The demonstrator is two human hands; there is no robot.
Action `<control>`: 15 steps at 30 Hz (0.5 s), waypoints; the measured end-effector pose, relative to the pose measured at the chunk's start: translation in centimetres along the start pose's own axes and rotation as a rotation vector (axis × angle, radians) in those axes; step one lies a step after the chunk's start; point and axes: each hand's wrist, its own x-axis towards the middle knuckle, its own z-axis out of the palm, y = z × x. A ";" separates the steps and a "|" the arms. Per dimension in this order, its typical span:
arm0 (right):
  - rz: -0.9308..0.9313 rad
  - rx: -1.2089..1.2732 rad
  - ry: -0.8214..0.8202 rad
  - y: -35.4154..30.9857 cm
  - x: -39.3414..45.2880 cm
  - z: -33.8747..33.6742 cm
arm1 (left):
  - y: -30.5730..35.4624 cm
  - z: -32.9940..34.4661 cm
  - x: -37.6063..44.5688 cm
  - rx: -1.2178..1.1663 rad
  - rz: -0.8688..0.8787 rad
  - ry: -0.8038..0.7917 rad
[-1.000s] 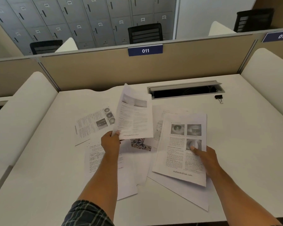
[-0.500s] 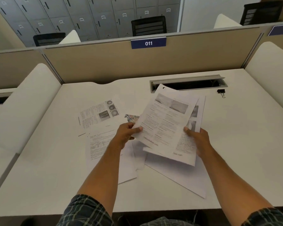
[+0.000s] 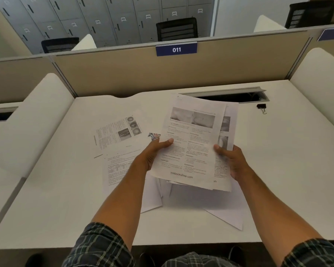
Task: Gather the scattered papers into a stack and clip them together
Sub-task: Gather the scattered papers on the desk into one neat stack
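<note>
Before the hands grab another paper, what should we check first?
1. Both hands hold the bundle: ok. Left hand and right hand grip the held sheets.
2. Edges lined up: not ok, the back sheet sticks out on the right.
3. All papers gathered: not ok. The page with round pictures, the page with a table and the blank sheets lie on the desk.
4. Binder clip within sight: ok, near the cable slot.
5. Number of sheets held: cannot tell.
</note>
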 end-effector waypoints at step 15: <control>-0.182 -0.075 -0.092 -2.4 0.7 0.9 | 0.7 1.5 -1.2 -0.003 0.135 -0.072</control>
